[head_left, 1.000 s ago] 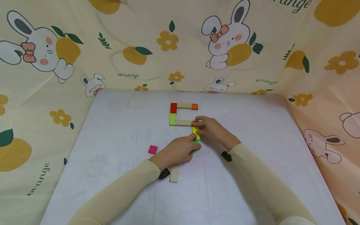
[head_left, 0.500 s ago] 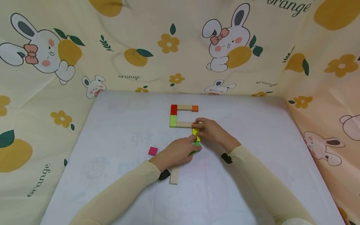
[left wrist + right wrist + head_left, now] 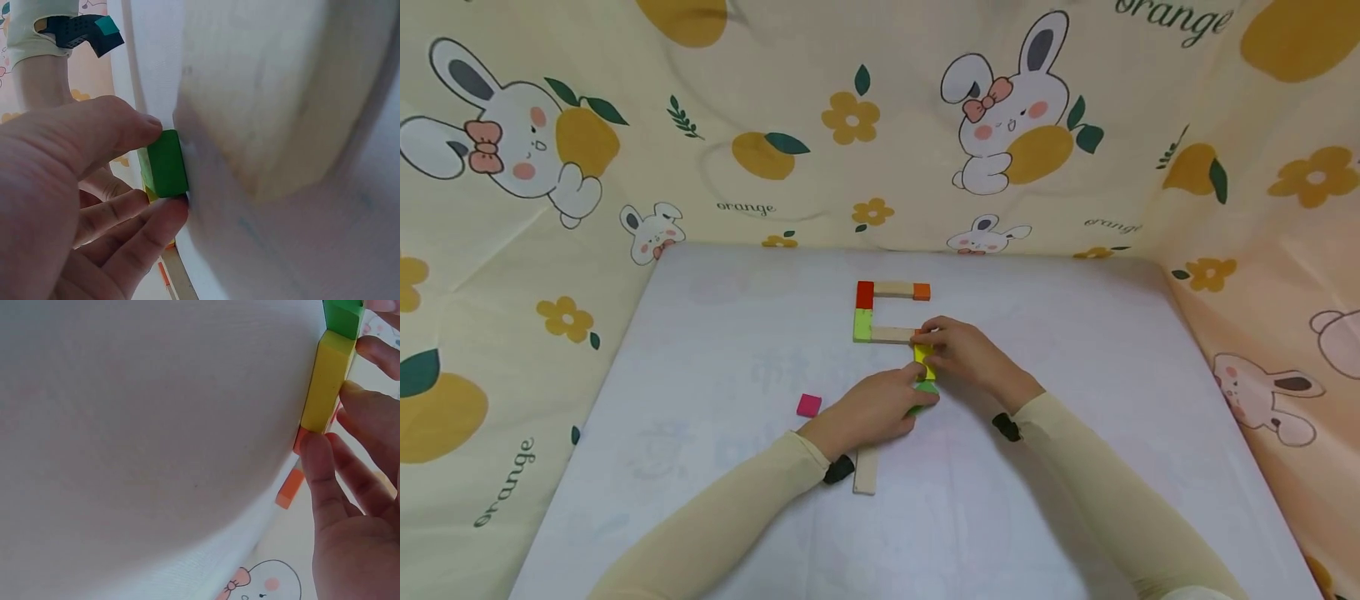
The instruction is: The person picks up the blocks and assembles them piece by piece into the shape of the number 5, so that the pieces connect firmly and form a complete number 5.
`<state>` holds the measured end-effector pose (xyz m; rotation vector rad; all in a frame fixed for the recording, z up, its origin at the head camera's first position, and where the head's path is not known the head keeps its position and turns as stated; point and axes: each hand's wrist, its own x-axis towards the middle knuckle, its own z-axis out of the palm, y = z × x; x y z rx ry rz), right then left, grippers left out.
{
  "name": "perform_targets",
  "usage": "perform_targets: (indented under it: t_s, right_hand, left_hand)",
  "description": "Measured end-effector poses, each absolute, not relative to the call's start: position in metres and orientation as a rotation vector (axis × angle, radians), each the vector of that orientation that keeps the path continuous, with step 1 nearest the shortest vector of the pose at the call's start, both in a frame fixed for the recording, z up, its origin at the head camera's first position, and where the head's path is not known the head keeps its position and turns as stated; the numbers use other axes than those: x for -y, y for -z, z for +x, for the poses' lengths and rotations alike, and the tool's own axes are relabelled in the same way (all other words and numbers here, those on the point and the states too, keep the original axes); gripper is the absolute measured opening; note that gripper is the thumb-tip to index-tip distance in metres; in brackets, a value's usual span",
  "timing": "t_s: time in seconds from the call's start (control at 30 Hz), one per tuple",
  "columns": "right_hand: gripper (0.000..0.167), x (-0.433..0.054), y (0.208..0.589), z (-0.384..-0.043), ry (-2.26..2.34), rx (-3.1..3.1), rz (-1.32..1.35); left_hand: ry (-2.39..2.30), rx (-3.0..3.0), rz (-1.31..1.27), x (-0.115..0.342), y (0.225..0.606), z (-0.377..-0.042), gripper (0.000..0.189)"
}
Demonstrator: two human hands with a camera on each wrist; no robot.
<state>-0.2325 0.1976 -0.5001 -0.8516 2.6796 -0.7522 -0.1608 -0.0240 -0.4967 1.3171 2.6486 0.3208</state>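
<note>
My left hand point(image 3: 880, 408) pinches a green block point(image 3: 167, 164) between thumb and fingers, low over the white tabletop. The green block meets the near end of a yellow block point(image 3: 328, 381). My right hand point(image 3: 970, 354) holds the yellow block, one fingertip on its side and another at its far end, by a small orange block point(image 3: 300, 440). That orange block is mostly covered by my fingers in the head view. A plain wooden strip point(image 3: 891, 335) runs left from there to a lime block point(image 3: 863, 325), which touches a red block point(image 3: 865, 295).
A second wooden strip point(image 3: 892, 289) links the red block to another orange block point(image 3: 922, 292) at the back. A pink square block point(image 3: 808, 406) lies left of my left hand. One loose wooden strip point(image 3: 865, 472) sits partly under my left wrist. Patterned cloth point(image 3: 805, 183) surrounds the table.
The view has tilted slightly, so everything sits a little lower in the picture. Both hands stay on the green and yellow blocks with hardly any movement.
</note>
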Motion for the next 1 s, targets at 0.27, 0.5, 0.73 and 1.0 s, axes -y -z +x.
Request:
perform_targets:
  t_s: [0.27,0.5,0.73,1.0]
  right_hand:
    - [0.041,-0.1985,0.5026,-0.2319,0.802,-2.692,-0.864]
    - [0.039,-0.1972,0.502,-0.2318,0.807,-2.691,-0.866]
    - [0.039,-0.1956,0.5025,-0.2299,0.834,-2.688,-0.843]
    - [0.041,-0.1945,0.5032,-0.2299,0.843,-2.698,-0.805]
  left_hand:
    - [-0.3,-2.654,1.305,0.0254,0.4968,-0.161,0.042]
    - [-0.264,-2.671,1.301,0.0272,0.499,-0.1607,0.043]
    - [-0.305,-2.672,1.301,0.0296,0.4973,-0.1597,0.042]
    - [-0.324,-2.683,1.316,0.0287,0.4981,-0.161,0.043]
